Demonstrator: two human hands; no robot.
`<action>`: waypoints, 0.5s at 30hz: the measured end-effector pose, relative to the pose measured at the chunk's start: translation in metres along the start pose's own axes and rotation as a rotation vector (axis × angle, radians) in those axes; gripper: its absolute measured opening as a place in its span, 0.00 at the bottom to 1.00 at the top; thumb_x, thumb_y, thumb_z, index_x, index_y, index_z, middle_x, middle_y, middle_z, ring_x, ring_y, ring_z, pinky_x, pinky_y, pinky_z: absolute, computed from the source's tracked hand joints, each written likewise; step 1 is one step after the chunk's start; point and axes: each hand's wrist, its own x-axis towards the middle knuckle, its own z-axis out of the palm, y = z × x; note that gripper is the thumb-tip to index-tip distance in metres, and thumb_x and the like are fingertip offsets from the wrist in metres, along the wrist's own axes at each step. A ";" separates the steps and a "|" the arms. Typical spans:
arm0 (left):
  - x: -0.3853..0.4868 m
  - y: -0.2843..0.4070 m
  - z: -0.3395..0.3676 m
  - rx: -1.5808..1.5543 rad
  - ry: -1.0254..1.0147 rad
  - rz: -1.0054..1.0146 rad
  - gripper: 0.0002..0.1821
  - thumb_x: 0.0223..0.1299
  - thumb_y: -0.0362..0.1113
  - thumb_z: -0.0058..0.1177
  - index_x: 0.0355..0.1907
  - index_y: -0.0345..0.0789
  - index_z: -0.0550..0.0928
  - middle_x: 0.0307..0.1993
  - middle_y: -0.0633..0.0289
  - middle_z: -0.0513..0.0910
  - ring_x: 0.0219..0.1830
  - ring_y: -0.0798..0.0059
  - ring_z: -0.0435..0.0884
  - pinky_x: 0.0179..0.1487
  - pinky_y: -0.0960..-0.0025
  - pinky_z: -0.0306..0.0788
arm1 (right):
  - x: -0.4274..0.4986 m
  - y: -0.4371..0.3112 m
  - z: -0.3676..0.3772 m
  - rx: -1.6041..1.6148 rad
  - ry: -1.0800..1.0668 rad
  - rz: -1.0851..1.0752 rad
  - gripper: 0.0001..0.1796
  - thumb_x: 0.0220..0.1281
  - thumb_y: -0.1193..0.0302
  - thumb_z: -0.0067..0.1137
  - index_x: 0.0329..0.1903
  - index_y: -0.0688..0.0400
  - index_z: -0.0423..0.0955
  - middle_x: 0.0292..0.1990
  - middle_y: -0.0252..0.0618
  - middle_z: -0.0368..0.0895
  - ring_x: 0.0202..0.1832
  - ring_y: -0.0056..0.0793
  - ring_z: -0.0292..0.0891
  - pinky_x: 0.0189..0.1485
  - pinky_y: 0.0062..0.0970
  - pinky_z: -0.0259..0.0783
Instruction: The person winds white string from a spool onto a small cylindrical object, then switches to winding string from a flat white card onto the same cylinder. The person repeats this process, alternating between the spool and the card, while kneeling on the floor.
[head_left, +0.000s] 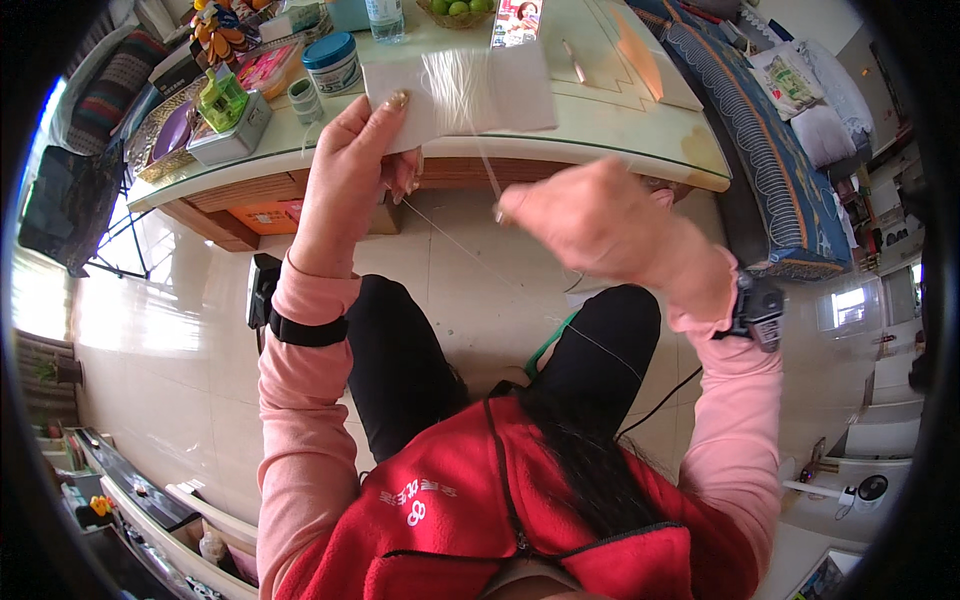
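My left hand (356, 154) grips the left end of a pale flat card (525, 90), holding it up over the front edge of the table. White thread (457, 86) is wound in many turns around the card's middle. From these turns a strand runs down to the fingertips of my right hand (585, 217), which pinch it and look blurred. Another thin thread hangs from near my left fingers and crosses towards my right knee, where thread lies over the black trouser leg (615, 330).
On the glass-topped table (622, 142) stand a blue-lidded tub (331, 64), a small greenish jar (304, 101), a metal tin (232, 131), a plastic bottle (386, 21) and a basket of green fruit (457, 9). A pen-like item (574, 61) lies behind. A blue-covered seat (772, 165) is at right.
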 end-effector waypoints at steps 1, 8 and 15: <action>-0.001 0.001 -0.001 -0.092 -0.064 -0.035 0.14 0.66 0.42 0.43 0.36 0.32 0.73 0.16 0.65 0.73 0.13 0.85 0.69 0.15 0.83 0.60 | -0.005 -0.005 0.006 -0.015 -0.136 0.036 0.04 0.50 0.74 0.48 0.30 0.56 0.71 0.20 0.41 0.76 0.22 0.39 0.76 0.24 0.33 0.70; -0.025 0.016 -0.008 0.220 -0.466 -0.397 0.15 0.66 0.39 0.45 0.44 0.28 0.75 0.16 0.66 0.73 0.11 0.86 0.68 0.14 0.82 0.61 | 0.000 0.037 -0.011 -0.189 -0.053 0.135 0.03 0.52 0.71 0.49 0.26 0.56 0.70 0.20 0.41 0.75 0.24 0.38 0.76 0.25 0.33 0.71; 0.003 -0.006 0.004 0.053 -0.010 -0.064 0.14 0.66 0.42 0.44 0.37 0.32 0.74 0.16 0.65 0.73 0.11 0.84 0.67 0.15 0.82 0.59 | -0.001 -0.003 -0.004 -0.054 -0.040 -0.017 0.03 0.51 0.73 0.47 0.29 0.57 0.70 0.19 0.40 0.75 0.23 0.39 0.76 0.24 0.33 0.70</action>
